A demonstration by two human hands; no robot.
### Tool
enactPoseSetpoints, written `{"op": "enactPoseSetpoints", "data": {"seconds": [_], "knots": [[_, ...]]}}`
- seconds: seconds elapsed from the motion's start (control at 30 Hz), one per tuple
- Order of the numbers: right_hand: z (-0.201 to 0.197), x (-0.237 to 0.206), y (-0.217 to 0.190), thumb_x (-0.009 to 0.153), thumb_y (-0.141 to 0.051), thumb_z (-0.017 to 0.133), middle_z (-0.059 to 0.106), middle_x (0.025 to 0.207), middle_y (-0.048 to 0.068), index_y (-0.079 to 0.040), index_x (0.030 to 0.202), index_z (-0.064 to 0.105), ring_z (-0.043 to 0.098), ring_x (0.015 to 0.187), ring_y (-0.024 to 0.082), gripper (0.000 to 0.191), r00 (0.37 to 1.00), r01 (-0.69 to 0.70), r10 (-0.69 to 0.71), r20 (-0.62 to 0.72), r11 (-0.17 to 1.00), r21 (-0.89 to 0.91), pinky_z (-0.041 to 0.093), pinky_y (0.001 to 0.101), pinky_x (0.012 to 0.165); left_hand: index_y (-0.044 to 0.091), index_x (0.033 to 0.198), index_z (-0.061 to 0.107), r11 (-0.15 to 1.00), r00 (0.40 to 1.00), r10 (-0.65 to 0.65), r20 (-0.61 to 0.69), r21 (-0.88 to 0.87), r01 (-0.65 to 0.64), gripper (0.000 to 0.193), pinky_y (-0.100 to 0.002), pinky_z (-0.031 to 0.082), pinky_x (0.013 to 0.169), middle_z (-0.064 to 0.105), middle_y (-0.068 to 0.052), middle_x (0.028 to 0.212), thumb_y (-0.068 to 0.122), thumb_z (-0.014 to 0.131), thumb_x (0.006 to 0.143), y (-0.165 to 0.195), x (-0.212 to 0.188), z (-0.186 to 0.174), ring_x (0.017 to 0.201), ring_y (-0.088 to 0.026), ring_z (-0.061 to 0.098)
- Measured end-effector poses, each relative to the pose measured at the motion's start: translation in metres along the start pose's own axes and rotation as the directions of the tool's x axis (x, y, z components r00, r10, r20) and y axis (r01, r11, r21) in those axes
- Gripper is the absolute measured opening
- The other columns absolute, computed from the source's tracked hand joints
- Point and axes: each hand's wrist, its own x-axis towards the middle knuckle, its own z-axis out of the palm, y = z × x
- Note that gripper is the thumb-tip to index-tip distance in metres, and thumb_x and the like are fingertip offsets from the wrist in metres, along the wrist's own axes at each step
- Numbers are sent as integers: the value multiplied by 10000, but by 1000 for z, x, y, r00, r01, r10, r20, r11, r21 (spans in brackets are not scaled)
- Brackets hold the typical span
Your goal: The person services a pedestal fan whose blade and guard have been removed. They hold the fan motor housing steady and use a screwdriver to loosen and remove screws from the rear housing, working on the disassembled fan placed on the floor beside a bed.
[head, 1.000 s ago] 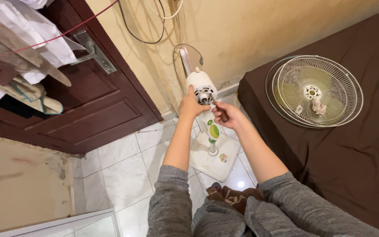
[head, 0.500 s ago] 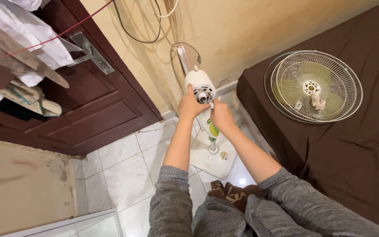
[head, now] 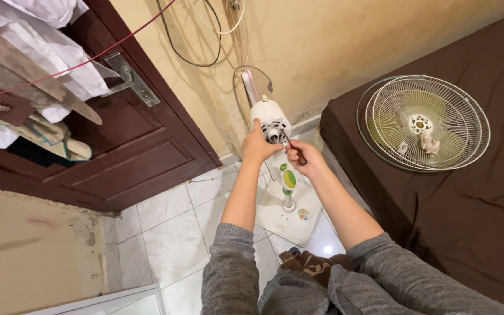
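A white stand fan with its grille and blades off stands on the tiled floor; its motor head (head: pixel 268 118) faces me and its square base (head: pixel 289 217) sits below. My left hand (head: pixel 256 146) grips the motor head from the left side. My right hand (head: pixel 303 158) holds a screwdriver (head: pixel 292 149) with a dark handle, its tip against the front of the motor. The removed fan grille (head: pixel 426 123) with the greenish blades inside lies flat on the dark brown bed cover to the right.
A brown wooden door (head: pixel 129 151) stands to the left, with white cloths (head: pixel 36 52) hanging over it. Cables (head: pixel 205 35) run down the yellow wall behind the fan. The bed (head: pixel 468 221) fills the right side. White floor tiles (head: pixel 170 233) lie below.
My right hand has shifted slightly right and down at the motor front with the screwdriver. My left hand stays on the motor head. The view has drifted a little.
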Motion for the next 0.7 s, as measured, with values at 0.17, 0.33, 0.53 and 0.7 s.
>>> {"op": "enactPoseSetpoints", "data": {"seconds": [0.17, 0.33, 0.53, 0.7], "knots": [[3, -11, 3, 978, -95, 597, 662, 869, 104, -20, 1171, 556, 605, 591, 145, 211, 976, 82, -168, -138, 872, -483, 452, 280, 481, 40, 1492, 304, 999, 1000, 25, -10, 24, -24, 1240, -461, 586, 808, 733, -218, 1064, 459, 924, 504, 2, -1, 0, 989, -384, 721], [14, -26, 30, 936, -74, 593, 724, 904, 198, -55, 1302, 577, 674, 717, 333, 367, 783, 180, -599, 165, -36, -983, 533, 430, 617, 61, 1489, 294, 995, 999, -23, 42, 99, 19, 1222, -471, 589, 801, 737, -204, 1052, 494, 913, 528, 8, -3, -1, 973, -387, 727], [23, -27, 36, 949, -53, 580, 683, 910, 319, -11, 1310, 601, 669, 861, 496, 364, 743, 91, -583, 329, -400, -912, 532, 548, 765, 106, 1421, 339, 990, 997, -65, 33, 127, 60, 1103, -477, 583, 796, 740, -189, 1045, 513, 907, 567, 14, -8, -4, 960, -397, 724], [20, -15, 34, 973, -96, 588, 710, 924, 260, -35, 1282, 652, 744, 765, 394, 321, 786, 93, -605, 126, -86, -992, 572, 464, 734, 83, 1425, 322, 995, 999, -54, 5, 87, 53, 1116, -478, 588, 764, 741, -192, 1013, 486, 911, 567, 13, -9, 1, 934, -393, 730]]}}
